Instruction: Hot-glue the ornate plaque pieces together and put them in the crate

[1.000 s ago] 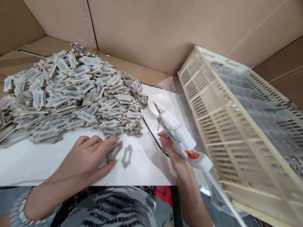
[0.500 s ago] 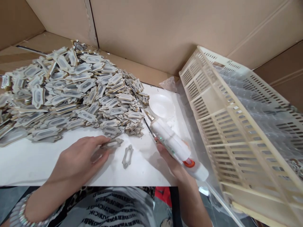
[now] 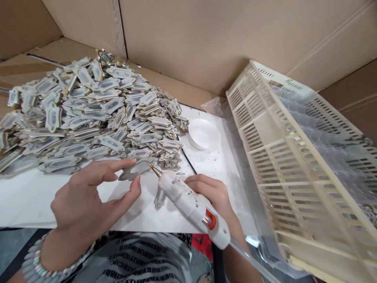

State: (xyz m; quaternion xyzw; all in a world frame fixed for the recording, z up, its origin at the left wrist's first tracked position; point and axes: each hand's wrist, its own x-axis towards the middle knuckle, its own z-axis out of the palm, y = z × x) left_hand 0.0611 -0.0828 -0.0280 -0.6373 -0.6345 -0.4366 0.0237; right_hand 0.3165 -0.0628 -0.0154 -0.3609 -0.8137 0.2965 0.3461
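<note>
Between the thumb and fingers of my left hand is a flat grey frame-shaped plate, held just off the white board. My right hand grips a white hot glue gun with an orange-red part and a clear glue stick out of its back end. Its metal nozzle tip is at the right edge of the held plate; whether they touch I cannot tell. A second grey frame plate lies on the board, partly hidden beneath the gun.
A large heap of similar plates covers the left and back. A white bowl stands behind the gun. A cream plastic crate with bubble wrap inside leans at the right. Cardboard walls close off the back.
My left hand has lifted the plate slightly and turned it. The glue gun has moved left and down, bringing its nozzle from near the bowl to the held plate.
</note>
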